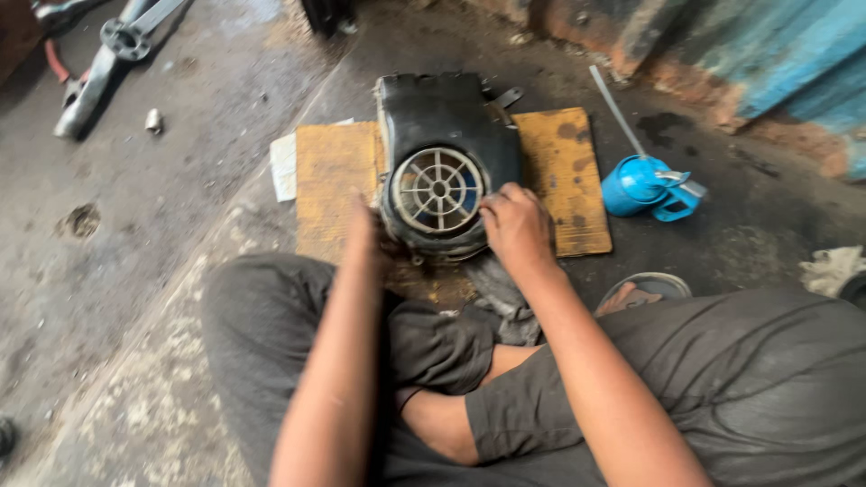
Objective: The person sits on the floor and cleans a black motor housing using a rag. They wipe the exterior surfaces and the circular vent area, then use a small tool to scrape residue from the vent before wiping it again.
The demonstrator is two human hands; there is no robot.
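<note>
Plywood board (559,180) lies on the floor, bearing a black fan cover (442,162) at its middle. Right hand (516,227) clasps the cover's near right rim; left hand (365,236) presses its left rim, grip unclear. Blue oil can (636,185) sits right of the board.

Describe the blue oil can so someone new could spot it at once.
Start at the yellow board on the floor, where a black fan cover lies. Just off its right edge stands the oil can. It is the only bright blue thing nearby, with a long thin metal spout.
</note>
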